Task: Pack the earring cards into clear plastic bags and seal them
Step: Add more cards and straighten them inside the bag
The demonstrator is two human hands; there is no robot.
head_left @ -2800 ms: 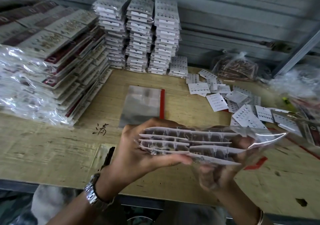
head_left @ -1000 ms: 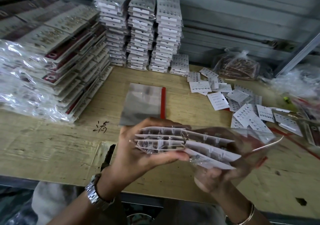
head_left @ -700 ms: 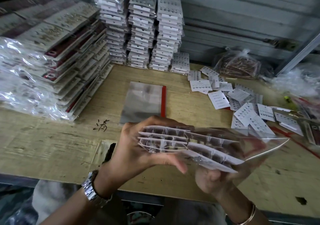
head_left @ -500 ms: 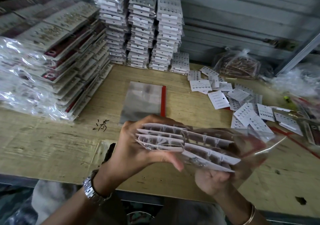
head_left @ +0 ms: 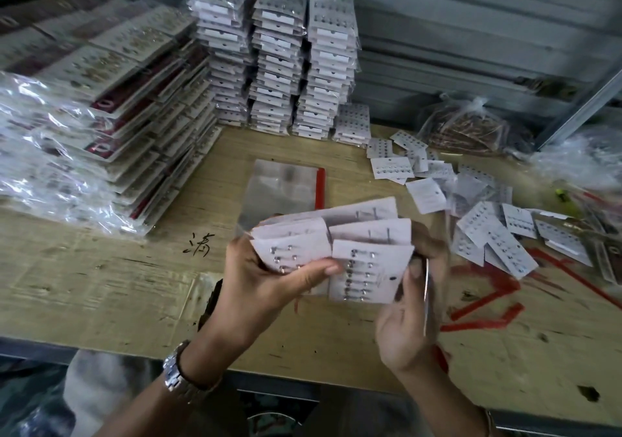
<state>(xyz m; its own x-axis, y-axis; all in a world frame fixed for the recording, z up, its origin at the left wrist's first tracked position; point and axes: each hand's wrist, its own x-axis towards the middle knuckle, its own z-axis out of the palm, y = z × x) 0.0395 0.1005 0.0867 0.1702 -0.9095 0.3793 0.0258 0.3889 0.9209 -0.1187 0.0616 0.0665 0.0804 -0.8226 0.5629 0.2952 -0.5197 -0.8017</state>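
Cards (head_left: pixel 367 268): stack held above the table (head_left: pixel 101 285), now tipped face-up, edge-on before. Left hand (head_left: pixel 266 285) grips the left end, thumb across; right hand (head_left: pixel 404 329) pinches the bag (head_left: pixel 434 281). Judged: insertion unfinished, sealing pending.

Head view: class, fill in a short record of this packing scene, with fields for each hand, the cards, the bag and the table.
left hand: grips the cards, thumb on top
right hand: pinches the bag at the cards' right end
cards: fanned bundle, studs showing
bag: clear, unsealed; how far the cards are in cannot be told
table: bears empty bags, loose cards, packed stacks
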